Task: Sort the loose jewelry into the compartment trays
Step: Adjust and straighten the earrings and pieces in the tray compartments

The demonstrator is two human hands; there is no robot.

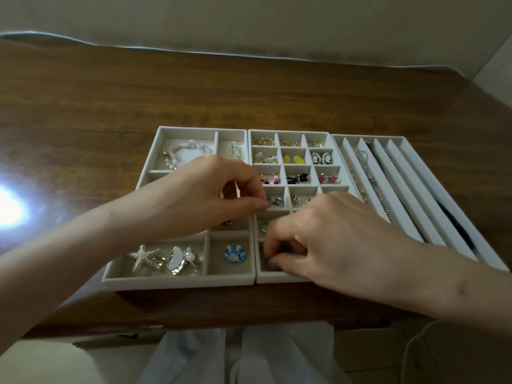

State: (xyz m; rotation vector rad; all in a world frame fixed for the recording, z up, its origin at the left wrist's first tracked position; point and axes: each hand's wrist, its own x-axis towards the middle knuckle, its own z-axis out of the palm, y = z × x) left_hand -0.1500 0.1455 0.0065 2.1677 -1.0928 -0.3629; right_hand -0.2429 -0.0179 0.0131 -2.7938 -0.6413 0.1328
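Compartment trays [177,281]: long axes run front-to-back; left hand [205,195], right hand [327,239] fingertips pinched, contents unclear.

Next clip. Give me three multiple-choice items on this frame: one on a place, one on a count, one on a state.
1. Where does the blue flower piece lie?
A. near-right compartment of the left tray
B. a long slot
C. a small grid cell

2. How many trays stand on the table?
A. two
B. three
C. five

3. What is the right hand doing?
A. lying flat on the wood
B. fingers curled down into a near compartment of the middle tray
C. raised clear of everything

Key: 1 A, it sits alone in that corner compartment. 2 B, three stand side by side. 3 B, its fingertips are down inside the cell.
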